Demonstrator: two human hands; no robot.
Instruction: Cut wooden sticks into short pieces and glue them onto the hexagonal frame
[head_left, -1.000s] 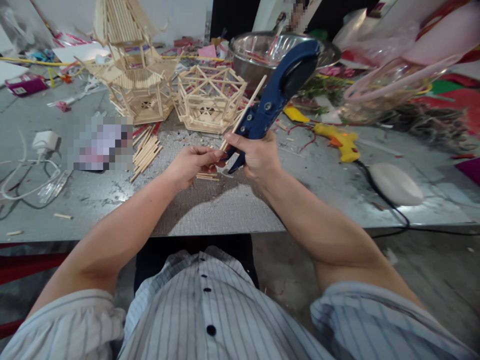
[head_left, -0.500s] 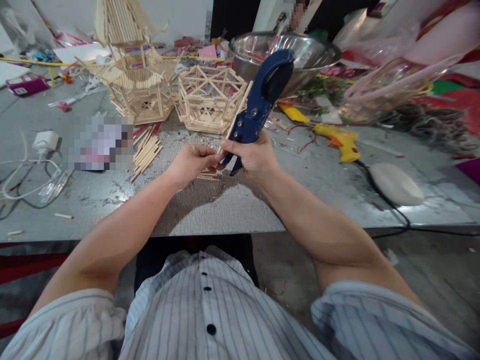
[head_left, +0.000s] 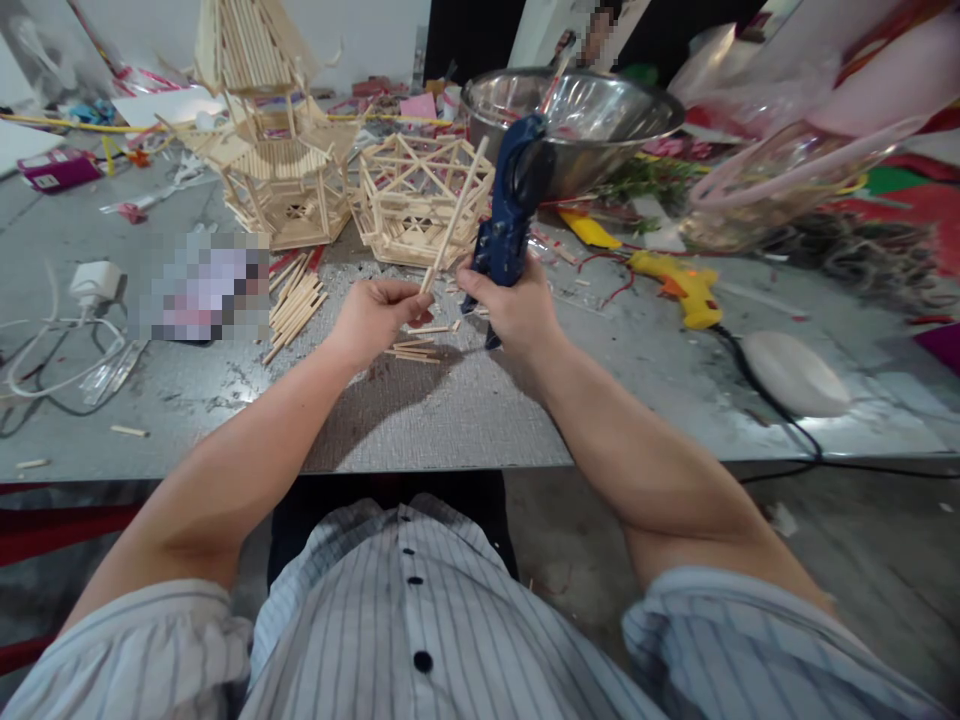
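Between the thumb and fingers of my left hand (head_left: 381,318) is a thin wooden stick (head_left: 459,215), tilted up and to the right. My right hand (head_left: 519,310) is wrapped round the handles of a dark blue hand cutter (head_left: 513,205), its rounded head upward. The stick and the cutter are apart. Below my hands lie several short cut sticks (head_left: 412,350). To the left of my left hand is a heap of longer sticks (head_left: 298,308). Beyond my hands stands a many-sided stick frame (head_left: 420,200), with a stick pagoda (head_left: 281,170) to its left.
A steel bowl (head_left: 600,150) stands behind the cutter. On the right are a yellow glue gun (head_left: 679,285) with a black cord and a white oval object (head_left: 795,372). A white charger (head_left: 96,284) with cables lies at the left, near a blurred phone-like thing (head_left: 206,290).
The cutter has moved down and away from the stick, turning more upright. My left hand has shifted slightly left with the stick, and more short sticks show beneath.
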